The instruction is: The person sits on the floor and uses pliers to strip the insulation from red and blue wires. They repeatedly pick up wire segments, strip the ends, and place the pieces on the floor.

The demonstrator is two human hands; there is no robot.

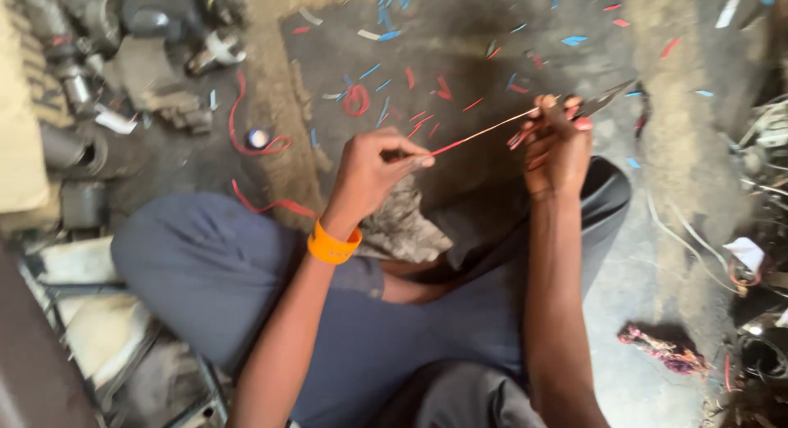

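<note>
grimy concrete floor [492, 34] spreads out under a person sitting cross-legged in blue-grey trousers [222, 264], and everything else sits around the thin wire [484, 132] stretched between the two hands. left hand [373, 169], with an orange wristband [332, 246] just below it, is closed in a pinch on the red-sheathed end of the wire. right hand [558, 145] is curled shut around the other end, where the wire looks bare and pale, and also around a dark metal blade or cutter [603, 100] that pokes out past the fingers, away from the wire; i cannot tell exactly what kind of tool it is. the wire runs taut and slightly uphill from the left hand to the right, held in the air above the knees.

beyond the wire, the floor is littered with short red and blue insulation scraps [402, 75]. farther from the wire on the left hand's side, a long red cable [246, 124] loops on the ground near a small round bottle cap [258, 138], with greasy metal machine parts [156, 34] piled past that. below the wire, on the lap, lies a crumpled dirty rag [402, 227]. well off on the right hand's side, near the picture's edge, a tangle of wires [763, 149] sits, and a frayed bundle of coloured cloth [665, 350] lies closer to the person.
</note>
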